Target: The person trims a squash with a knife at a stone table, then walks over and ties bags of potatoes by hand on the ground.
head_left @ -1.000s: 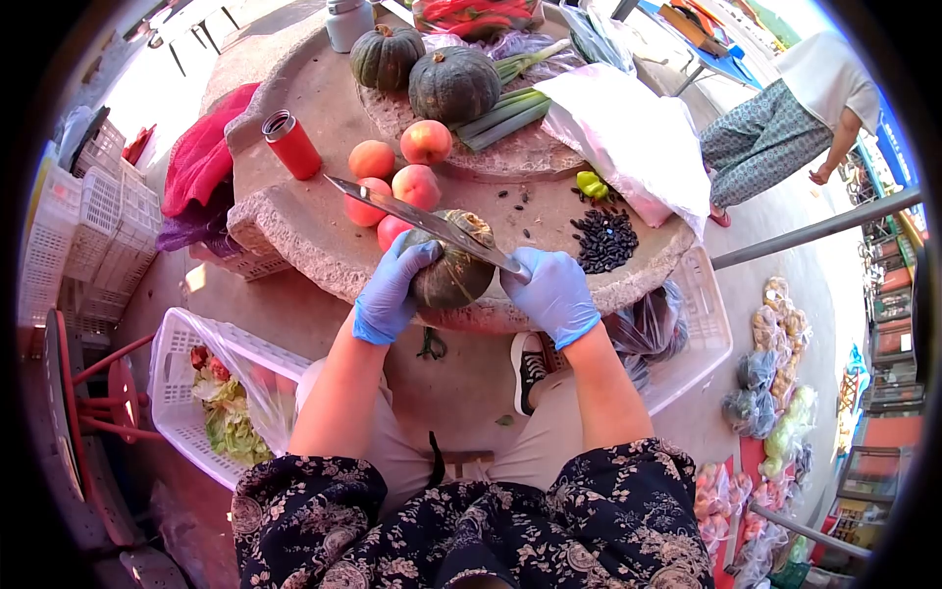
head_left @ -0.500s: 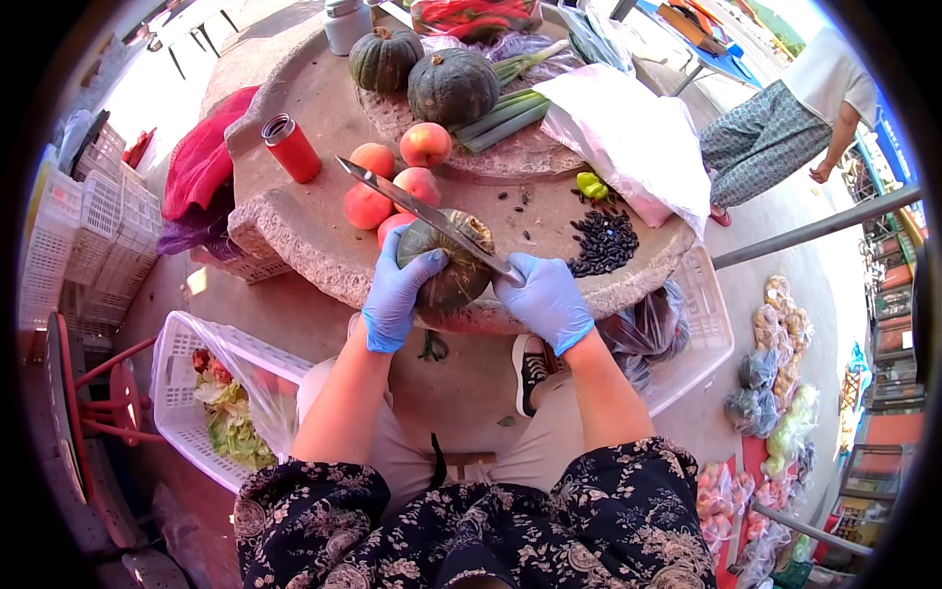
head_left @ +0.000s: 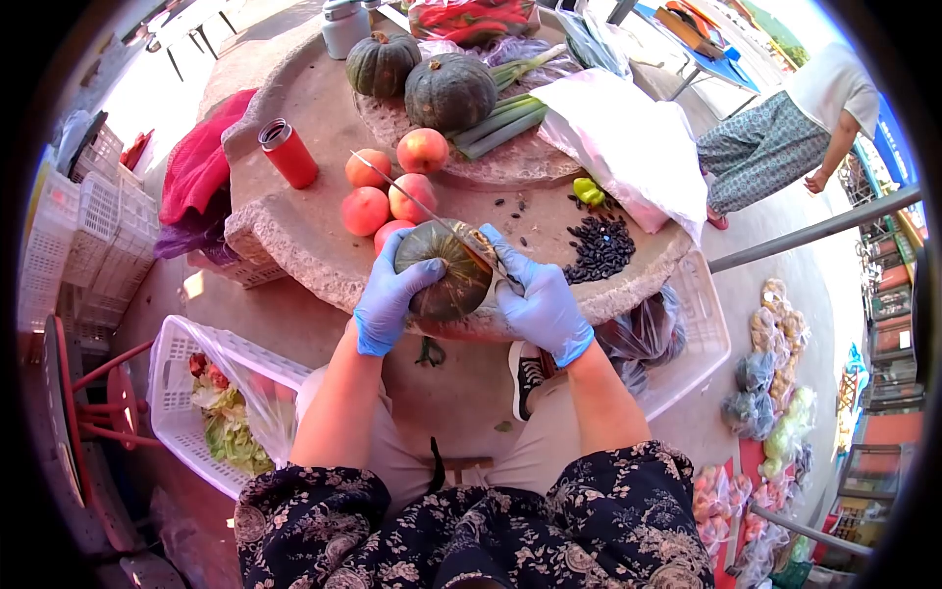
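A dark green striped squash (head_left: 446, 280) rests at the near edge of the round stone table (head_left: 285, 236). My left hand (head_left: 392, 296), in a blue glove, grips the squash from its left side. In my gloved right hand (head_left: 540, 299) is the handle of a knife (head_left: 417, 204). The blade lies edge-on across the squash's upper right, its tip pointing up and left over the peaches (head_left: 412, 196). Fingers of my right hand reach up by the squash's right side.
A red open bottle (head_left: 289, 155), two whole squashes (head_left: 451, 91), leeks (head_left: 502, 126), a white bag (head_left: 628, 137) and black pods (head_left: 599, 247) are on the table. White crates (head_left: 186, 393) stand below both sides. A person (head_left: 800, 123) is at the upper right.
The knife blade has turned from flat to edge-on. My right hand has shifted, with its fingers now raised beside the squash. The squash is tilted differently.
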`<state>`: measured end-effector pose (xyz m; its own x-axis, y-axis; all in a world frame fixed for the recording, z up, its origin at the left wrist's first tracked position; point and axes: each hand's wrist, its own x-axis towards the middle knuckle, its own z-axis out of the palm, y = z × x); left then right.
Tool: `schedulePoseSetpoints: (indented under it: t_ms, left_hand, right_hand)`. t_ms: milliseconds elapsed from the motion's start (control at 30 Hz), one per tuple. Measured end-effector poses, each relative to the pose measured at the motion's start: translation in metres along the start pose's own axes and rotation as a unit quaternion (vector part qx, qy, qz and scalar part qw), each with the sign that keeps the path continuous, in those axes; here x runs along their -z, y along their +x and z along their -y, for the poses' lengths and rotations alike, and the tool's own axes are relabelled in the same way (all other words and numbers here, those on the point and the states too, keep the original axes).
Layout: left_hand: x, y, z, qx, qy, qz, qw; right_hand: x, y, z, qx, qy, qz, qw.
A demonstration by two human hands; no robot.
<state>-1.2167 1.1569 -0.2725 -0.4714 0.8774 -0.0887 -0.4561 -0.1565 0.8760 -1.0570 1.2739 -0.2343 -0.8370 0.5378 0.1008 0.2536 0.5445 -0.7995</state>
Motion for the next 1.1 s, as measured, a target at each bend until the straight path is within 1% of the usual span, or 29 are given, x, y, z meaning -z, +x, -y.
schedulePoseSetpoints:
  t_ms: [100,200,267,300,367,400,467,600,667,733,833,933,1000,1033,1100]
  left_hand:
    - [0.004,-0.002,0.001,0.007,-0.008,0.003,1.000]
    - [0.004,-0.002,0.003,0.010,-0.016,0.005,1.000]
    - [0.003,-0.002,0.005,0.007,-0.029,0.005,1.000]
    - [0.003,-0.002,0.006,-0.007,-0.011,-0.003,1.000]
    - [0.000,-0.003,0.009,-0.036,0.023,-0.017,0.999]
    - [-0.005,-0.005,0.009,-0.050,0.014,-0.031,0.998]
    - [-0.016,-0.010,0.008,-0.078,-0.002,-0.059,0.995]
    - [-0.022,-0.010,0.017,-0.153,0.074,-0.135,0.976]
    - [-0.022,-0.008,0.021,-0.186,0.098,-0.147,0.967]
    - [-0.022,-0.007,0.024,-0.227,0.130,-0.161,0.952]
    - [-0.026,-0.007,0.023,-0.293,0.236,-0.191,0.907]
    - [-0.030,-0.007,0.021,-0.323,0.307,-0.206,0.871]
    - [-0.031,-0.007,0.016,-0.319,0.340,-0.212,0.859]
    - [-0.031,-0.006,0.014,-0.317,0.357,-0.214,0.852]
    - [-0.028,-0.005,0.015,-0.271,0.279,-0.196,0.900]
  right_hand:
    - [-0.001,-0.002,-0.006,-0.002,0.051,0.009,0.999]
    - [-0.003,-0.004,0.002,0.015,-0.015,-0.016,1.000]
    - [-0.007,-0.006,0.006,0.011,-0.108,-0.034,0.994]
    - [-0.009,-0.006,0.008,0.010,-0.154,-0.043,0.987]
    - [-0.011,-0.005,0.008,0.000,-0.184,-0.048,0.982]
    - [-0.011,-0.004,0.008,-0.004,-0.199,-0.050,0.979]
    - [-0.014,-0.003,0.009,-0.016,-0.199,-0.058,0.978]
    - [-0.018,-0.001,0.007,-0.029,-0.203,-0.045,0.978]
    - [-0.020,-0.002,0.005,-0.021,-0.194,-0.050,0.979]
    - [-0.021,-0.001,0.006,-0.022,-0.181,-0.053,0.982]
    - [-0.023,-0.002,0.008,-0.035,-0.161,-0.050,0.985]
    - [-0.026,0.000,0.002,-0.036,-0.137,-0.049,0.989]
    - [-0.029,0.003,-0.004,-0.023,-0.096,-0.055,0.994]
    - [-0.030,0.006,-0.006,-0.025,-0.100,-0.055,0.993]
    - [-0.031,0.009,-0.008,-0.031,-0.108,-0.056,0.992]
